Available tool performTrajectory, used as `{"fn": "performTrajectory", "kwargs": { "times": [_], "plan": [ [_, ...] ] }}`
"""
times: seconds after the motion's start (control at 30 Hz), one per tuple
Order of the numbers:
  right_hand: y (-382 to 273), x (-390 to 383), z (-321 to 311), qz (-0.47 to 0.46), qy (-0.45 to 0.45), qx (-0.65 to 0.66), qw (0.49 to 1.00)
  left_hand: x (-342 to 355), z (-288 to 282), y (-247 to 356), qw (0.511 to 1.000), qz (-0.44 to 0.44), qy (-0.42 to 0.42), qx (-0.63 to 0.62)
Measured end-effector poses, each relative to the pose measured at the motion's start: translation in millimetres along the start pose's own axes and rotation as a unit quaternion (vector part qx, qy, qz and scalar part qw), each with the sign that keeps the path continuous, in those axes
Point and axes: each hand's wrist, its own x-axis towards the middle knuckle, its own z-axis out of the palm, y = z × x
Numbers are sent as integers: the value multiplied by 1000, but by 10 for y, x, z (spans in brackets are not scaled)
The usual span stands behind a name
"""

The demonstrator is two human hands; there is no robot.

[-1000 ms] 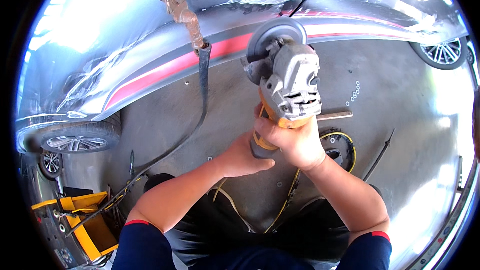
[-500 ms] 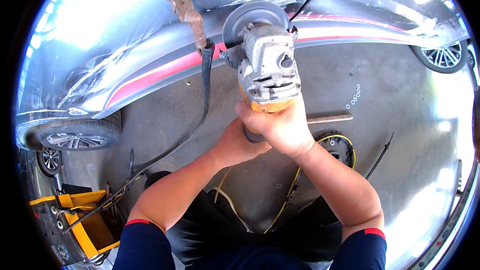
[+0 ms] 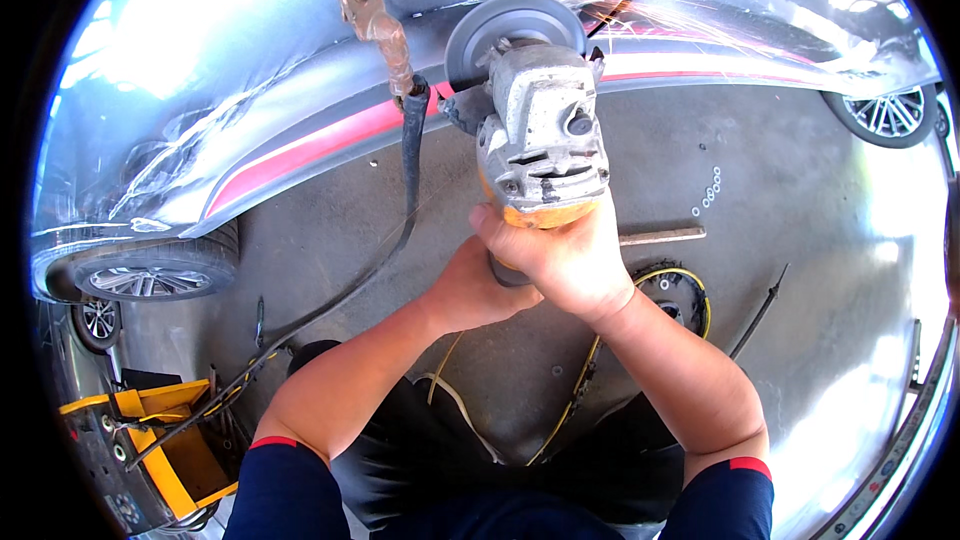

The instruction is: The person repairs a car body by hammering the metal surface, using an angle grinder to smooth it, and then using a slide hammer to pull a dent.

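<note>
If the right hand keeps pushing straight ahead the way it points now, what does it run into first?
The right hand points along the angle grinder, whose disc already appears to meet the car's silver side panel; depth is uncertain.

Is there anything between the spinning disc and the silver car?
Nothing visible blocks it. Both hands, the left hand and the right hand, grip the angle grinder, and its disc sits right at the silver car body, with sparks spraying beside it. The rusty tool with its hose hangs off to the left.
</note>
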Motion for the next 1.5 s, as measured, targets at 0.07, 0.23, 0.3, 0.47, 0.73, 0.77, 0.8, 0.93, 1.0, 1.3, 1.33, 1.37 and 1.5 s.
{"fn": "performTrajectory", "kwargs": {
  "times": [0.07, 0.23, 0.3, 0.47, 0.73, 0.77, 0.8, 0.93, 1.0, 1.3, 1.33, 1.37, 1.5],
  "plan": [
    [7, -5, -9, -7, 0, 2, 1000, -6, -5, -24, 1000, -13, -14, 4],
    [-47, -9, -65, -7, 3, 3, 1000, -39, -12, -77, 999, -14, 2, 48],
    [-61, -9, -89, 10, -7, -11, 1000, -39, 9, -81, 998, -18, 3, 54],
    [-80, -7, -109, -2, -3, -11, 1000, -20, 39, 13, 1000, -5, -5, 24],
    [-58, -25, -136, -4, 9, 22, 1000, -2, 74, 75, 1000, -16, -1, 23],
    [-72, -23, -165, 2, -4, 13, 1000, -9, 71, 84, 1000, 0, 7, 20],
    [-76, -26, -183, 7, -17, 4, 1000, -25, 75, 63, 1000, -2, 7, 20],
    [-74, -36, -212, 14, -3, -8, 1000, 1, 110, 26, 999, -37, -14, 17],
    [-132, -47, -205, 16, -4, -10, 1000, -5, 116, 36, 999, -26, -14, 25],
    [-159, -67, -204, -2, 13, -6, 1000, -22, 105, 103, 998, -34, -36, 28],
    [-157, -66, -210, -3, 13, -7, 1000, -9, 102, 93, 998, -39, -40, 25],
    [-145, -67, -216, 2, 15, -12, 1000, 1, 103, 91, 998, -43, -44, 23],
    [-145, -69, -242, -2, 16, -11, 1000, -9, 128, 164, 997, -48, -41, 38]
  ]
}}
